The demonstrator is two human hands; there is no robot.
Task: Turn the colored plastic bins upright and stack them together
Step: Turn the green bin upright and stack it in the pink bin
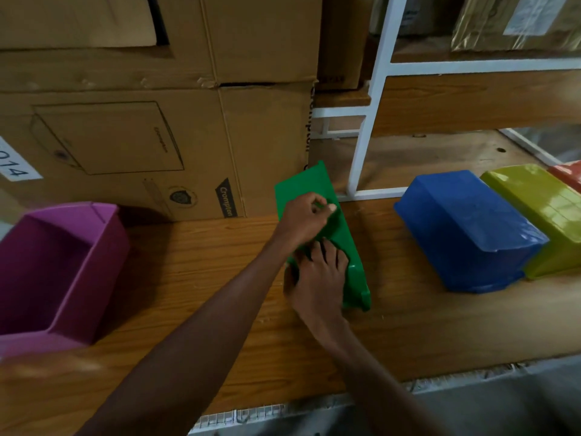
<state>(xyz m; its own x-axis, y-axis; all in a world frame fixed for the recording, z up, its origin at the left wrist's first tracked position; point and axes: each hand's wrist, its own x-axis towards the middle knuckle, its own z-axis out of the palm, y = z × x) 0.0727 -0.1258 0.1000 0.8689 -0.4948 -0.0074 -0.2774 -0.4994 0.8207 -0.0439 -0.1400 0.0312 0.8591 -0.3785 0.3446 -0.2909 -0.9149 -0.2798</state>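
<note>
A green bin [349,243] stands tilted on its side at the middle of the wooden shelf. My left hand [305,220] grips its upper part and my right hand [317,278] holds its near end. A purple bin [94,247] sits upright at the left with its open side up. To the right, a blue bin [468,231] lies upside down, then a yellow-green bin [540,212] upside down beside it, and a sliver of an orange bin [569,176] at the frame's edge.
Large cardboard boxes [141,127] stand stacked behind the purple and green bins. A white metal rack frame [364,143] rises behind the green bin. The wooden shelf [220,278] ends at a front edge near me.
</note>
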